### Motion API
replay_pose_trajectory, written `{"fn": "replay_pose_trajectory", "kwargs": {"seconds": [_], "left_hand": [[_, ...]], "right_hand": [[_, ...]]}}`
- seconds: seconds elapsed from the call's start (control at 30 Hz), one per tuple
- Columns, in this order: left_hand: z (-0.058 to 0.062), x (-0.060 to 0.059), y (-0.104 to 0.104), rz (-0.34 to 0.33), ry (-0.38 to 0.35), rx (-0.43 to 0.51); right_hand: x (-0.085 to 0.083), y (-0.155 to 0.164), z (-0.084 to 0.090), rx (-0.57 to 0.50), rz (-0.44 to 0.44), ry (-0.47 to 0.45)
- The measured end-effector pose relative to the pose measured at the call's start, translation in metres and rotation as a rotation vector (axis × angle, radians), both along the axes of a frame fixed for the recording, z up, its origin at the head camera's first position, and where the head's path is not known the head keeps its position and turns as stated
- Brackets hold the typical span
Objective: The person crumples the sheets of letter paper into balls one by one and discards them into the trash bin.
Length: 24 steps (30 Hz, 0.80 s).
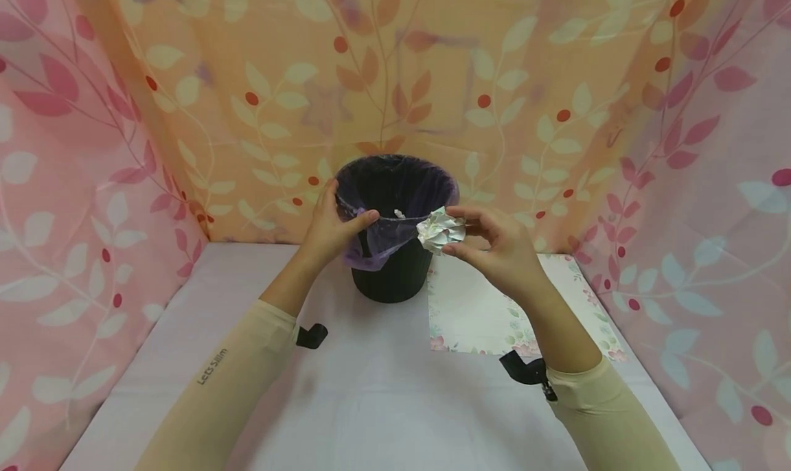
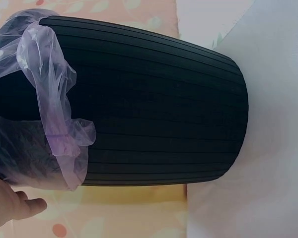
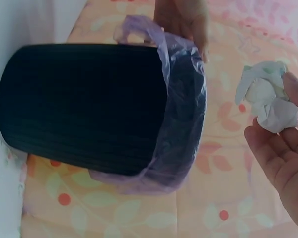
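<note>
A black trash bin (image 1: 392, 282) stands upright at the far middle of the table, lined with a thin purple plastic bag (image 1: 378, 250) folded over its rim. My left hand (image 1: 330, 227) grips the bin's left rim, thumb over the near edge. In the right hand (image 1: 503, 251), a crumpled ball of paper (image 1: 441, 231) is pinched between fingers and thumb, by the rim's near right side in the head view. The right wrist view shows the paper (image 3: 268, 96) apart from the bin, beyond its mouth. A small white scrap (image 1: 399, 214) shows at the bin's mouth.
On the table's right lies a sheet of paper with a floral border (image 1: 476, 313), partly behind the right forearm. The white-covered table (image 1: 395, 402) is enclosed by patterned cloth at the back (image 1: 383, 59) and both sides. Black wrist mounts stick out from both sleeves.
</note>
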<state>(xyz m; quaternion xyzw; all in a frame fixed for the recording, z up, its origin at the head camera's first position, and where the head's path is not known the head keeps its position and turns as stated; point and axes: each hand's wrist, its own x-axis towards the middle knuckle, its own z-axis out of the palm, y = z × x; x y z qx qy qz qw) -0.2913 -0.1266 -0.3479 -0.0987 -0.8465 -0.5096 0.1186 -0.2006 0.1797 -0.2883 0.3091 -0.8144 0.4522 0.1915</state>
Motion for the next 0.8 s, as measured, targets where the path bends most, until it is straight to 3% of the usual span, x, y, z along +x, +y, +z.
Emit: {"fn": "replay_pose_trajectory", "kwargs": {"seconds": [0.57, 0.8], "left_hand": [[-0.001, -0.002, 0.003, 0.01, -0.021, -0.006], [0.0, 0.001, 0.001, 0.02, -0.012, 0.003]], "right_hand": [[-0.062, 0.005, 0.053, 0.247, 0.134, 0.214], [-0.084, -0.001, 0.064, 0.326, 0.149, 0.29]]}}
